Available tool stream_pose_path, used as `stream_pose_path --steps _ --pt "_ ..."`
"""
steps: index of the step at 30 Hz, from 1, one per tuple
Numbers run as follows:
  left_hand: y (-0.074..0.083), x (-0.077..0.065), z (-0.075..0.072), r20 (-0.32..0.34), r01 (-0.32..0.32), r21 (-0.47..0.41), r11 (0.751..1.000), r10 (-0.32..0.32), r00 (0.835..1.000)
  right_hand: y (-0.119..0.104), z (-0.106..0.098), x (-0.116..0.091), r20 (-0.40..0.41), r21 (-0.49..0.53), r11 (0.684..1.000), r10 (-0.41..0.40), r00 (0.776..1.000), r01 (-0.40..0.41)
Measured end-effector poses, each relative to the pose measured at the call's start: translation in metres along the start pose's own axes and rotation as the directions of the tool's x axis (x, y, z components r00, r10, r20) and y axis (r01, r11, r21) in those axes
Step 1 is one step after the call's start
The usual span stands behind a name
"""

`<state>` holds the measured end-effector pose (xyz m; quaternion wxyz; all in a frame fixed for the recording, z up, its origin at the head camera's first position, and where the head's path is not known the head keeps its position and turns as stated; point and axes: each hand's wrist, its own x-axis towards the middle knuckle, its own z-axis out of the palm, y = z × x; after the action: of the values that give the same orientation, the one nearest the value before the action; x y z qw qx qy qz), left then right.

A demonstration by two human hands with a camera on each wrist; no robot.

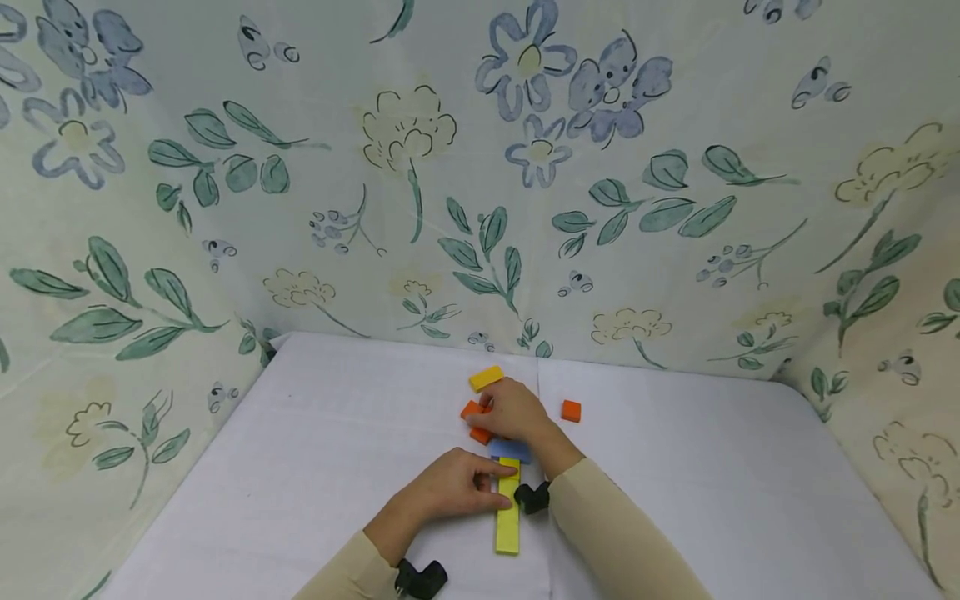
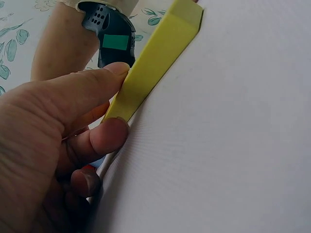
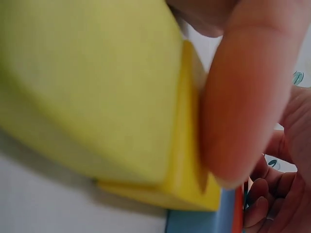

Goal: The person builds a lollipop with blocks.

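A row of yellow blocks runs toward the blue block (image 1: 510, 451), with a long pale yellow block (image 1: 507, 533) at its near end and a deeper yellow block (image 1: 510, 462) at the far end. My left hand (image 1: 450, 485) rests its index finger and thumb on this row; its other fingers curl beneath the palm. Beyond the blue block, my right hand (image 1: 516, 408) pinches an orange block (image 1: 471, 409), partly hidden by the fingers. Another orange block (image 1: 481, 436) lies just under that hand. In the left wrist view, a thumb touches the edge of the pale yellow block (image 2: 160, 48).
Behind the right hand lies an amber rectangular block (image 1: 486, 377). An orange block (image 1: 571, 411) sits apart to the right. White cloth covers the table (image 1: 360, 417), and a floral curtain (image 1: 420, 208) hangs along its back and sides. Both wrists wear black cameras.
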<state>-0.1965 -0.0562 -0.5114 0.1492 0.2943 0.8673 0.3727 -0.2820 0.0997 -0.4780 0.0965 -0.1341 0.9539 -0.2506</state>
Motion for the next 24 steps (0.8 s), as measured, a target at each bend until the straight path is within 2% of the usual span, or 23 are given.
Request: stream_pose_path --steps 6,11,14,18,24 --pt "0.001 -0.001 0.0 0.002 0.0 -0.006 1.0 0.0 1.0 0.002 -0.004 -0.004 -0.013 0.064 0.998 0.015 1.0 -0.014" --pt "0.001 0.0 0.001 0.006 -0.001 -0.009 1.0 0.001 1.0 0.011 -0.019 -0.016 -0.02 0.104 0.994 0.027 0.999 -0.025" --pt "0.002 0.0 0.002 0.001 0.004 -0.008 1.0 -0.004 1.0 0.019 -0.032 -0.025 0.007 0.105 0.994 0.025 1.0 -0.026" --pt "0.005 0.0 0.0 0.005 0.041 -0.013 0.999 -0.041 0.999 0.031 -0.048 -0.037 0.072 0.075 0.996 0.034 0.997 -0.039" --pt "0.007 -0.002 -0.001 0.022 0.099 -0.013 0.995 -0.098 0.995 0.049 -0.058 -0.052 0.129 0.013 0.995 0.093 0.987 -0.095"
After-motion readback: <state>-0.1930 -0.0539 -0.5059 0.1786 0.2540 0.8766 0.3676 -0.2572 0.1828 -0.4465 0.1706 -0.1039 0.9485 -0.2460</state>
